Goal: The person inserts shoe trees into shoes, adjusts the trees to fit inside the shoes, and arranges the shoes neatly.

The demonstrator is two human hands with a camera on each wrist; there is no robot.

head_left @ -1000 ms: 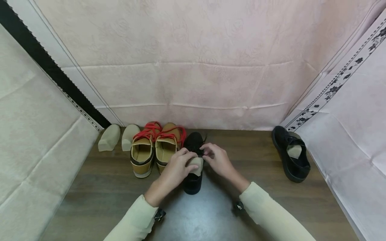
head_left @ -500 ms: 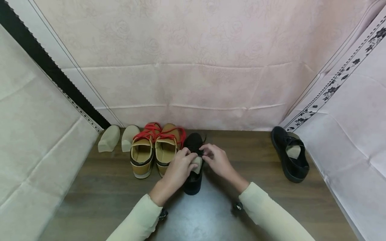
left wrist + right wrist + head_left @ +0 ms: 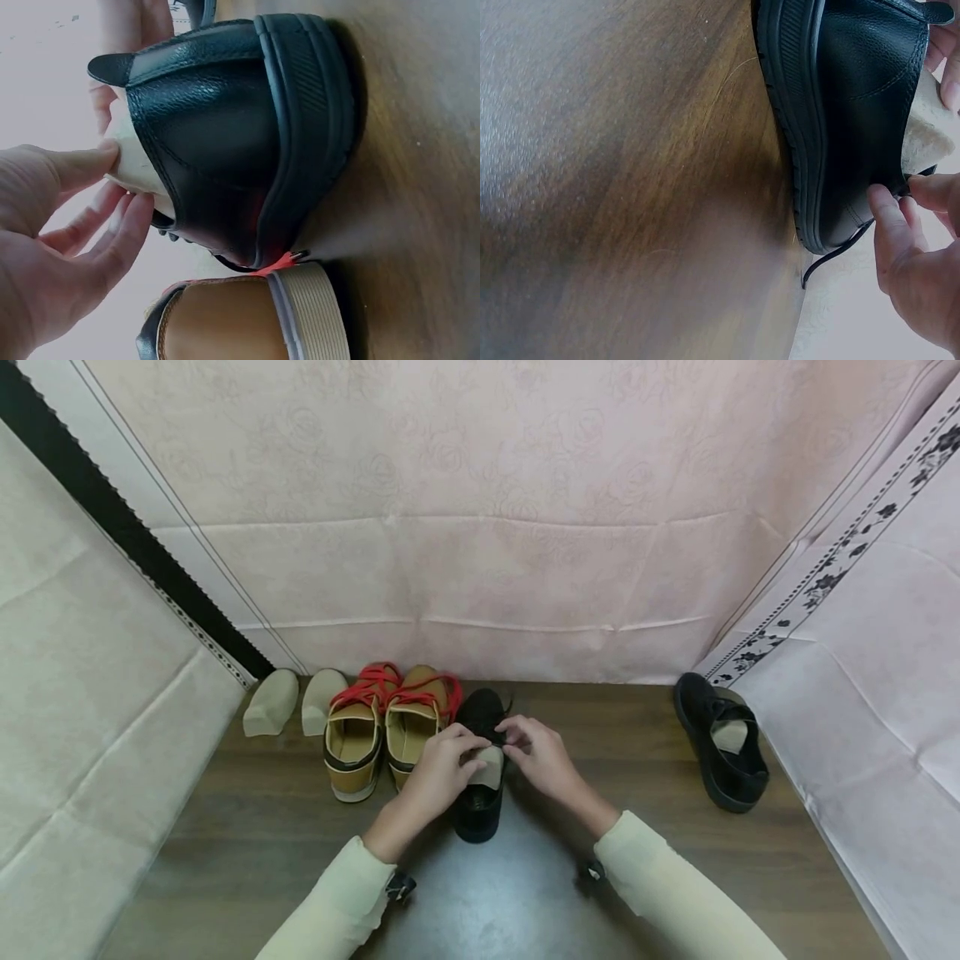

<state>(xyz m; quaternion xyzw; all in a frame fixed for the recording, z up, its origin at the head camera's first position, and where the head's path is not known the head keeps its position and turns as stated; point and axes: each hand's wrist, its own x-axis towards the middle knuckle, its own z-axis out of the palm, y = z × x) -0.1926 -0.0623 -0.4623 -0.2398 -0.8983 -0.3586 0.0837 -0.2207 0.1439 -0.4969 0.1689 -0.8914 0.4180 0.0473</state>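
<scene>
A black leather lace-up shoe (image 3: 477, 814) stands on the floor, toe toward the back wall. A beige shoe insert (image 3: 135, 161) sits in it, its rear end showing at the opening. My left hand (image 3: 441, 768) pinches this insert between thumb and fingers, as the left wrist view shows. From the other side, my right hand (image 3: 922, 262) pinches the edge of the shoe's upper near the laces, thumb inside and a finger outside. A loose black lace (image 3: 832, 262) hangs beside the toe. The front part of the insert is hidden within the shoe.
Tan shoes with red laces (image 3: 352, 743) stand close on the left. Beyond them lie two more beige inserts (image 3: 272, 703). A second black shoe (image 3: 723, 768) holding an insert stands far right. Cloth-covered walls (image 3: 480, 568) bound the back and both sides of the wooden floor (image 3: 615, 752).
My left hand shifted slightly right over the insert, then back left, showing more of the insert again. The insert's rear end sits a little farther forward. My right hand stayed nearly still.
</scene>
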